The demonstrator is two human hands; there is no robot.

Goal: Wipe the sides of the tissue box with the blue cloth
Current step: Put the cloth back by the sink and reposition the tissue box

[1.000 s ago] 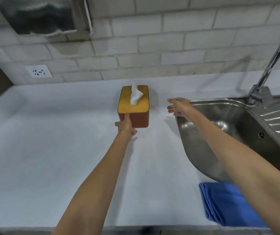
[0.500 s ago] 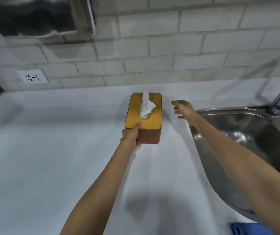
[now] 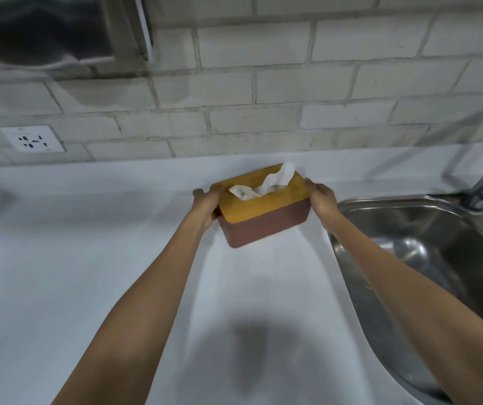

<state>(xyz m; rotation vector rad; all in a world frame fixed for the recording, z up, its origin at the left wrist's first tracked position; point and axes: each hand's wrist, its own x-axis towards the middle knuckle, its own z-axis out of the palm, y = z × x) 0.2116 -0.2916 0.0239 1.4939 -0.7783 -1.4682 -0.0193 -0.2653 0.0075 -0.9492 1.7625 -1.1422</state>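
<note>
Both hands grip the rectangular tissue box with yellow lid and reddish-brown sides (image 3: pixel 265 213): my left hand (image 3: pixel 206 203) closed on its left end, my right hand (image 3: pixel 322 200) on its right end. It sits tilted at the far middle of the white countertop (image 3: pixel 88 258); whether it is lifted clear, I cannot tell. Judged step: positioning the box. No blue cloth is in view; fetching it comes next. Stainless steel sink (image 3: pixel 439 244) lies right, pale brick wall (image 3: pixel 263 97) behind.

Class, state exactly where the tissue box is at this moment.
In the head view the tissue box sits centre frame, tilted, gripped at its ends between the left hand and right hand, just left of the sink.
</note>
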